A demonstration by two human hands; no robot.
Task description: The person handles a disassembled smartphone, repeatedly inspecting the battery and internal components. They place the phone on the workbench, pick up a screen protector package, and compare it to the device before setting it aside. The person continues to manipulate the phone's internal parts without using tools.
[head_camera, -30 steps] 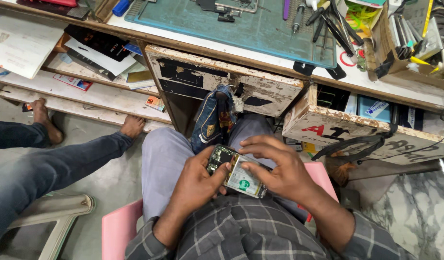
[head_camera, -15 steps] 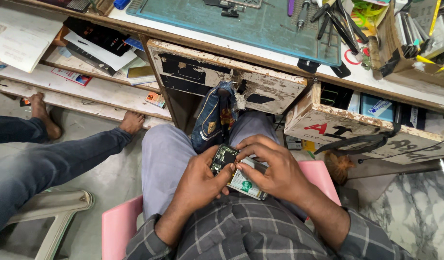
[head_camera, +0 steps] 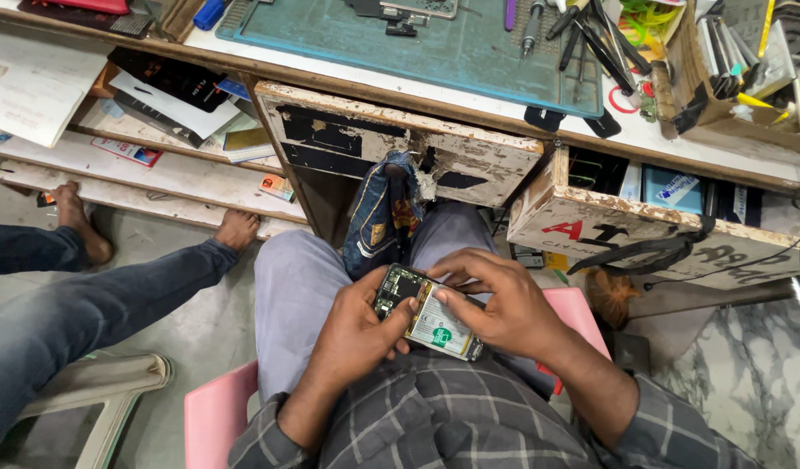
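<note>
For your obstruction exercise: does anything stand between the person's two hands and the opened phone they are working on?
Nothing visible does. The left hand and right hand both already grip the opened phone directly over the lap, thumbs resting on its exposed inside.

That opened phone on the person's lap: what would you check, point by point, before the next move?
1. Opened phone held by both hands: ok; left hand grips one end, right hand covers the other.
2. Phone backed by the lap, not hanging free: ok.
3. Battery face in view: ok.
4. Thumbs clear of the circuit board: not ok; the left thumb lies by it.
5. Loose screws: cannot tell.
6. Tools within reach: ok; they lie on the green mat above.
</note>
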